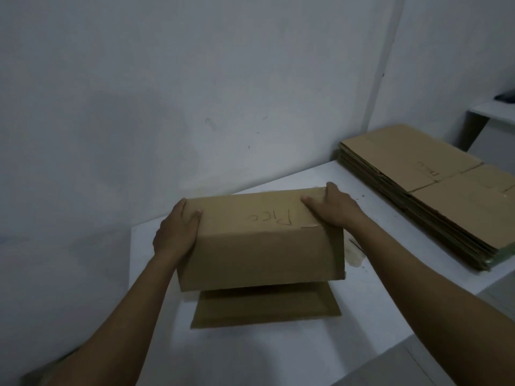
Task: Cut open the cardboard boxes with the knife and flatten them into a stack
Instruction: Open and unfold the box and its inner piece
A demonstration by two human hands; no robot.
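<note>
item: work corner, white table [278, 352] set against a plain pale wall [167, 93].

surroundings: a stack [446, 196] of flattened cardboard lies on the far right part of the table, well apart from the hands, many sheets deep, edges roughly squared, faint writing on its top sheet. a yellowish stain [355, 259] marks the table between the stack and the box, just beside the box's right end. a second white surface [496, 110] stands beyond the stack at the right edge, with a dark thing [505, 96] on it, too cropped to tell what it is. nothing lies between the hands and the box.

container: one brown box [259, 240] near the middle of the table, long side toward the person, top closed, so its contents are hidden. handwritten letters [269, 218] run upside down across the top. a cardboard flap [264, 307] spreads out below the box's near side onto the table, shadowed; whether the box rests on the table or is held just above it cannot be told.

grip: left hand [175, 232] clasps the box's left end, thumb over the top edge. right hand [334, 207] grasps the far right top corner, fingers curled over the far edge, thumb lying on the top.
</note>
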